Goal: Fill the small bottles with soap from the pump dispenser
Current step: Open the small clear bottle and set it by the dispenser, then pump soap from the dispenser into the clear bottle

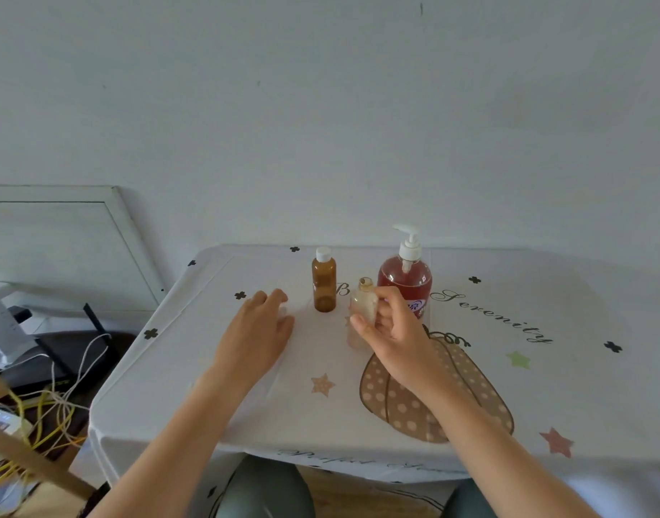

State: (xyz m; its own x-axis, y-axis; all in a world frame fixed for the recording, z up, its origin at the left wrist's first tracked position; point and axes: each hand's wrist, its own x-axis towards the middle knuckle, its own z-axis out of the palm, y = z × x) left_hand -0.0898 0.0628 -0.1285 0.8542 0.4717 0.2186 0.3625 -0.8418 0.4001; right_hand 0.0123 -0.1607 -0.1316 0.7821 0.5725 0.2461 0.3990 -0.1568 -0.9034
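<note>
The right grip (386, 323) pinches the uncapped clear small bottle (362, 306) between thumb and curled fingers, roughly upright, just in front of the pump dispenser (405, 282), part of whose label it hides. The left grip (257, 330) lies palm down on the desk (545, 368), fingertips bent over a pale blur, so whether it holds anything is unclear. A capped amber bottle (324, 289) stands between the hands.

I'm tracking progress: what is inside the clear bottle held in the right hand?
No red soap shows through the clear bottle, whose neck is uncapped; the right hand covers one side.
</note>
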